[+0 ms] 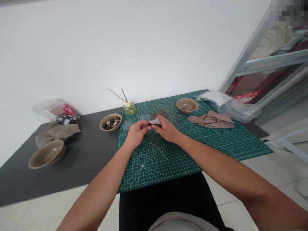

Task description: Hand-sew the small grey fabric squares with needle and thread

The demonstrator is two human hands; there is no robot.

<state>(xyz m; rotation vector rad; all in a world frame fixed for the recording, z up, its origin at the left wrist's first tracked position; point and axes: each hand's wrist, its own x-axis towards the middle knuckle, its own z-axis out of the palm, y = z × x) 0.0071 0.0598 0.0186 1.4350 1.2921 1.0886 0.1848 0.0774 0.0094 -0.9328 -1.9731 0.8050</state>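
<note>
Above the middle of the green cutting mat, my left hand and my right hand meet at the fingertips. Between them they pinch a small light-grey piece of fabric, whose far part shows over the fingers. Its lower part is hidden by the thumbs. Just beyond the hands, a brown fabric square and a grey-blue fabric square lie flat on the mat. Another grey-blue square lies left of my left hand.
Left of the mat stands a bowl of dark and tan small pieces; a reed bottle is behind. Another bowl, a crumpled brown cloth and a plastic bag lie right. Far left are stacked bowls, cloth and a tipped container.
</note>
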